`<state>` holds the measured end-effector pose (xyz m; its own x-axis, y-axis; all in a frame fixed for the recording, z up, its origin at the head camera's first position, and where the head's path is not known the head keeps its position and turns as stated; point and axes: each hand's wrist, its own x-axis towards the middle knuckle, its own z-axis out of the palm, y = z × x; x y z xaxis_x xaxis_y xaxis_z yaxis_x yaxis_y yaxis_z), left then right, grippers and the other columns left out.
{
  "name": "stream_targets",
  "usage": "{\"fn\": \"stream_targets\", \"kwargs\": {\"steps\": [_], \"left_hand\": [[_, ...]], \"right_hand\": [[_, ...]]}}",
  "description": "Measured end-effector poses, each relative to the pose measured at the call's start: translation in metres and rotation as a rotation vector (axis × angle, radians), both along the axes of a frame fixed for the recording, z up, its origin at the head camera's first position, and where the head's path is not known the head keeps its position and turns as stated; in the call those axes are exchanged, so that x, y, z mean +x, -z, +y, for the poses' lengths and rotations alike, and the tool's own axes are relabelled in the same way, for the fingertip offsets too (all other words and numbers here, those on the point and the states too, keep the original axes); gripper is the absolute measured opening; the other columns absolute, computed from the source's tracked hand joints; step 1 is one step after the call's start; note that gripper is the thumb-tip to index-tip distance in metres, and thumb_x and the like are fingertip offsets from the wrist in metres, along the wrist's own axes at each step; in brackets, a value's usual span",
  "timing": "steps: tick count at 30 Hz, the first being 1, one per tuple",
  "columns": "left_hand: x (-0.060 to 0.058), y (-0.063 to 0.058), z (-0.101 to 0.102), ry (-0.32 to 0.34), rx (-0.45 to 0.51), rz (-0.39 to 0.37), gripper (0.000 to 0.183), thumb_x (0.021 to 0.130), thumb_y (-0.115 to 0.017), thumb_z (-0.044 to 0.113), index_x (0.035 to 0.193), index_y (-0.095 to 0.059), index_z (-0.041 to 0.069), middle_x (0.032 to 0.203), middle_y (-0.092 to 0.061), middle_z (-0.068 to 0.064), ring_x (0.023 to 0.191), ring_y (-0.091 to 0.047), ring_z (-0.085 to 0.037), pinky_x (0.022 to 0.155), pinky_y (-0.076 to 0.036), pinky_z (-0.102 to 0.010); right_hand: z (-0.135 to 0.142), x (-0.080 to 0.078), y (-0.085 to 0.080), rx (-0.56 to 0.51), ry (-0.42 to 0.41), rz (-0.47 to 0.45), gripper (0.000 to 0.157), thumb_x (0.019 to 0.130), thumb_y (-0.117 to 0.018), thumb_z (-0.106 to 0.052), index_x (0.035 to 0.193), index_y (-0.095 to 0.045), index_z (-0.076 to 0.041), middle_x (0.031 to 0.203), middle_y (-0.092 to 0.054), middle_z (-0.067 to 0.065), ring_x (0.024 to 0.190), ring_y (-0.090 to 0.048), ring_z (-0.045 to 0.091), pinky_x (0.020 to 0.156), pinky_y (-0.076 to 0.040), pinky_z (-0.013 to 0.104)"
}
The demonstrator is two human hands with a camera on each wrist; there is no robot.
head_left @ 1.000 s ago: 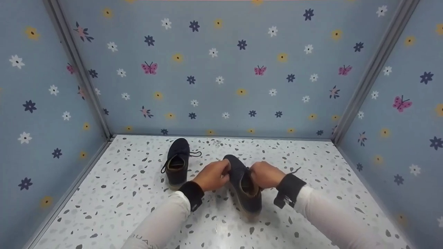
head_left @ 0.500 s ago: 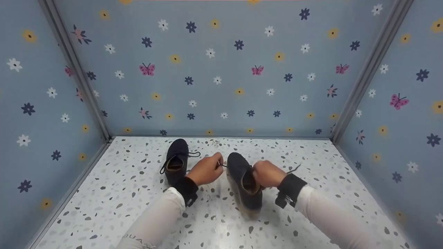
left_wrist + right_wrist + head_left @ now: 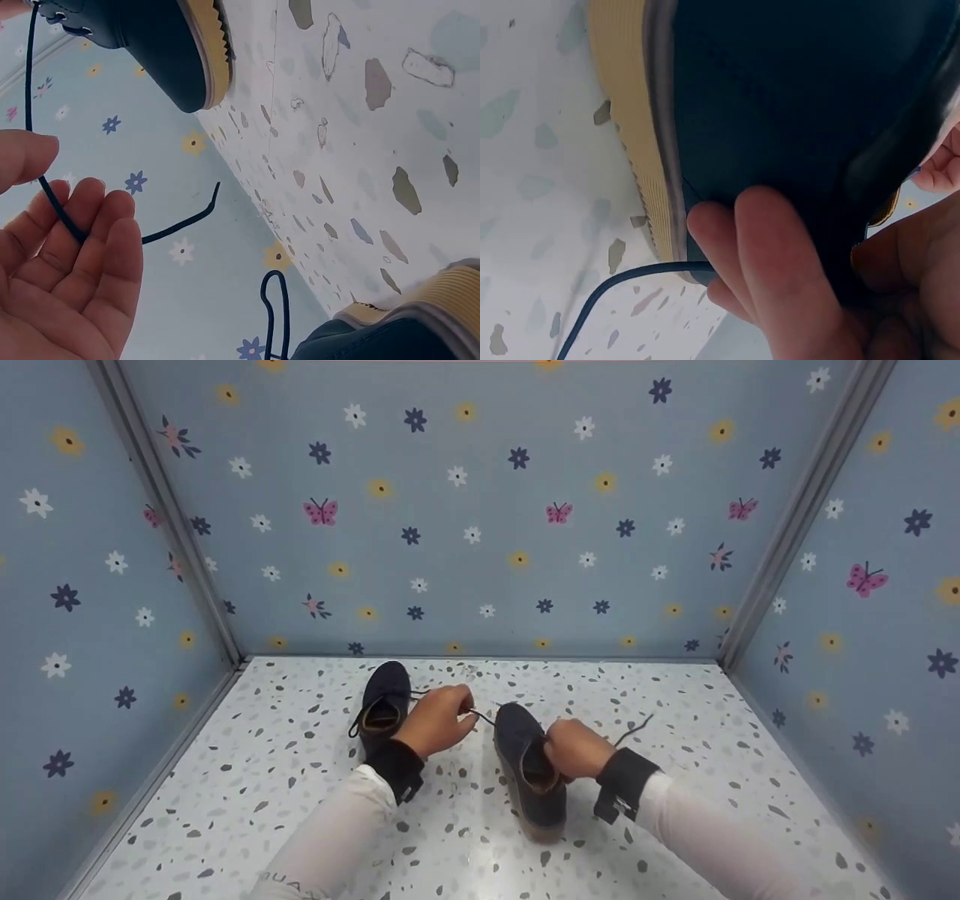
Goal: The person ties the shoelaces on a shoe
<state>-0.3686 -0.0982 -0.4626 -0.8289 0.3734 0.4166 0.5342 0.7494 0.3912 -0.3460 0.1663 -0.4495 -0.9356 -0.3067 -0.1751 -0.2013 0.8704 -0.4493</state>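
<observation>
A dark blue lace-up shoe [image 3: 517, 731] with a tan sole stands on the floor, toe pointing away. To its left, my left hand [image 3: 435, 721] holds one end of its shoelace [image 3: 180, 228]. In the left wrist view the lace runs between thumb and curled fingers, its tip hanging free. My right hand [image 3: 577, 748] grips the right side of the shoe near the opening. Its fingers lie against the shoe's outer side in the right wrist view, and the other lace end [image 3: 622, 274] comes out beside them. Just what the right thumb pinches is hidden.
The matching shoe [image 3: 388, 679] stands to the left, partly behind my left hand, with a lace loop [image 3: 276, 307] sticking out. Blue flowered panels [image 3: 480, 547] enclose the speckled white floor [image 3: 300, 810] at the back and both sides.
My left hand has moved from the shoe's side away to the left and slightly forward, drawing the lace out to that side. My right hand stays at the shoe, which has shifted slightly.
</observation>
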Motion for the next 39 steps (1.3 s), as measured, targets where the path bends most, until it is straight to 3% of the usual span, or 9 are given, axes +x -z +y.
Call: {"fn": "stream_targets", "kwargs": {"steps": [11,17,22,26,29,31,34,36,39], "left_hand": [[0.002,0.008,0.0,-0.013,0.01,-0.031,0.004,0.091,-0.07,0.009,0.092,-0.066,0.008,0.09,-0.069,-0.006,0.079,-0.059,-0.019,0.077,-0.053,-0.04],[0.002,0.016,0.003,-0.023,0.006,-0.183,0.013,0.086,-0.061,0.003,0.096,-0.069,0.006,0.095,-0.07,-0.009,0.083,-0.06,-0.02,0.081,-0.054,-0.042],[0.001,0.022,0.006,-0.044,0.007,-0.269,0.015,0.097,-0.054,0.013,0.087,-0.065,0.01,0.084,-0.065,-0.004,0.074,-0.057,-0.018,0.075,-0.051,-0.038],[0.001,0.028,0.007,-0.059,0.005,-0.294,0.036,0.108,-0.049,0.026,0.075,-0.058,0.014,0.069,-0.053,0.001,0.064,-0.051,-0.017,0.072,-0.049,-0.04],[0.001,0.031,0.007,-0.08,-0.008,-0.308,0.046,0.11,-0.046,0.033,0.067,-0.051,0.018,0.062,-0.045,0.004,0.059,-0.047,-0.017,0.084,-0.052,-0.046],[0.001,0.034,0.007,-0.097,-0.007,-0.313,0.05,0.11,-0.046,0.033,0.063,-0.047,0.019,0.058,-0.042,0.005,0.056,-0.045,-0.017,0.086,-0.052,-0.046],[0.0,0.037,0.007,-0.122,-0.004,-0.315,0.052,0.109,-0.051,0.032,0.058,-0.044,0.02,0.055,-0.039,0.006,0.053,-0.041,-0.015,0.073,-0.049,-0.038],[0.0,0.039,0.006,-0.132,0.011,-0.315,0.052,0.107,-0.056,0.029,0.056,-0.043,0.02,0.054,-0.04,0.007,0.052,-0.04,-0.014,0.062,-0.04,-0.033],[0.0,0.04,0.006,-0.144,0.023,-0.319,0.051,0.104,-0.061,0.024,0.056,-0.044,0.02,0.054,-0.041,0.007,0.053,-0.041,-0.013,0.059,-0.035,-0.029]], "right_hand": [[-0.004,0.004,0.003,-0.048,-0.038,-0.043,0.021,0.101,-0.055,-0.011,0.089,-0.071,-0.004,0.073,-0.072,0.009,0.056,-0.071,0.016,0.057,-0.06,0.032],[0.001,0.002,0.002,-0.078,-0.079,-0.071,0.024,0.103,-0.06,-0.022,0.096,-0.077,-0.006,0.074,-0.073,0.005,0.06,-0.073,0.018,0.058,-0.061,0.034],[0.016,-0.003,-0.001,-0.102,-0.091,-0.046,0.034,0.103,-0.063,-0.038,0.097,-0.078,-0.009,0.076,-0.074,0.008,0.062,-0.073,0.021,0.061,-0.062,0.038],[0.034,-0.015,-0.004,-0.078,-0.049,0.041,0.038,0.104,-0.061,-0.041,0.091,-0.077,-0.009,0.075,-0.076,0.008,0.065,-0.075,0.026,0.059,-0.058,0.031],[0.052,-0.027,-0.005,-0.067,0.006,0.087,0.036,0.105,-0.06,-0.038,0.085,-0.073,-0.01,0.072,-0.075,0.007,0.067,-0.075,0.029,0.06,-0.057,0.032],[0.064,-0.035,-0.005,-0.048,0.039,0.106,0.037,0.106,-0.059,-0.037,0.081,-0.069,-0.01,0.068,-0.073,0.008,0.064,-0.073,0.027,0.062,-0.057,0.033],[0.08,-0.045,0.0,-0.009,0.077,0.109,0.038,0.106,-0.057,-0.035,0.078,-0.066,-0.01,0.065,-0.07,0.006,0.056,-0.068,0.02,0.061,-0.054,0.032],[0.09,-0.05,0.005,0.02,0.099,0.091,0.038,0.106,-0.057,-0.034,0.08,-0.066,-0.008,0.066,-0.069,0.006,0.054,-0.065,0.018,0.059,-0.052,0.031],[0.098,-0.057,0.012,0.047,0.123,0.07,0.036,0.106,-0.057,-0.033,0.085,-0.068,-0.006,0.069,-0.068,0.005,0.054,-0.064,0.016,0.054,-0.049,0.029]]}}
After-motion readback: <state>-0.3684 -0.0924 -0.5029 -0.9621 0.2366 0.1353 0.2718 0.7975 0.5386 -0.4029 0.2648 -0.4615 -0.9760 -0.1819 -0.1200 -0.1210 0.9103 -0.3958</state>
